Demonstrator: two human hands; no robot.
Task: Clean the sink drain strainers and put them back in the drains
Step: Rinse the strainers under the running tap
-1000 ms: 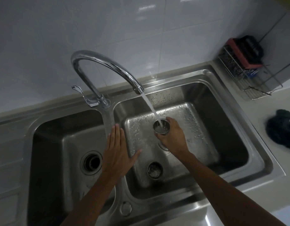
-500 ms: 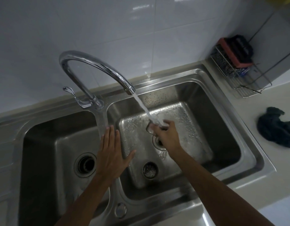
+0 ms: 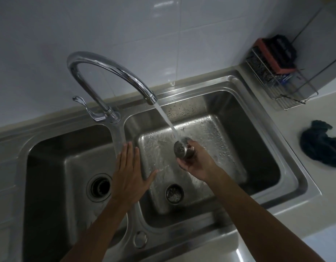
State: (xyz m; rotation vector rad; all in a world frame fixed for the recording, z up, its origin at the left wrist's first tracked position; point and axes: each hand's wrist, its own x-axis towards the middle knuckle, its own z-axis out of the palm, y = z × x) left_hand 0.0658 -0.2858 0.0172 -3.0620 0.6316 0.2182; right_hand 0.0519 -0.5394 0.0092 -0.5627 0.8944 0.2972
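A: One strainer (image 3: 183,149) has turned since a moment ago; its perforated base now faces the stream from the faucet (image 3: 114,72), where its open mouth took the water before; I judge the rinse is reaching the outside.

B: And the hands?

A: The right hand (image 3: 196,165) cups it over the right basin, grip clenched around its wall; the left hand (image 3: 130,174) lies flat and released on the divider; the second strainer (image 3: 174,194) sits on the basin floor.

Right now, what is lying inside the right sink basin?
A second strainer lies on the wet floor of the right basin. The right hand holds another strainer under running water, hiding the drain below it.
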